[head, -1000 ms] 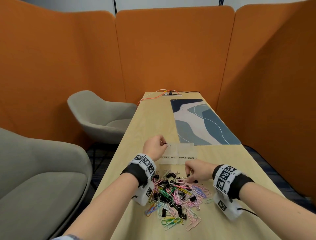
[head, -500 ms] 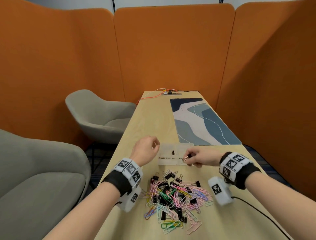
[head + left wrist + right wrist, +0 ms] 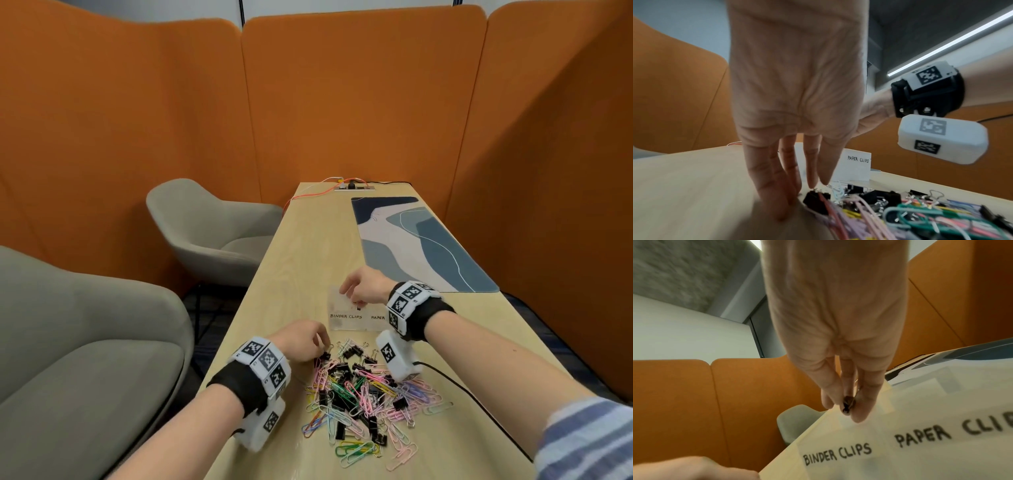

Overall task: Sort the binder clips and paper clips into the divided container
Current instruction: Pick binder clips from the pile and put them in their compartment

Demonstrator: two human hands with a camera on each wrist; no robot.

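My right hand (image 3: 368, 291) pinches a binder clip (image 3: 846, 404) over the container (image 3: 337, 323), BINDER CLIPS side. My left hand (image 3: 303, 342), fingers straight, touches the pile (image 3: 366, 397) on the tabletop (image 3: 308, 246).

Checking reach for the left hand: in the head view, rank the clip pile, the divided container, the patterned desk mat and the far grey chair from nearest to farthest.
1. Clip pile, at the left hand's fingertips.
2. Divided container, just ahead, right.
3. Patterned desk mat, farther, right.
4. Grey chair, beyond the table's left edge; close to the mat.

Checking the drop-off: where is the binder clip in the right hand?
Pinched in the right hand fingers, the binder clip hangs over the container section marked BINDER CLIPS.
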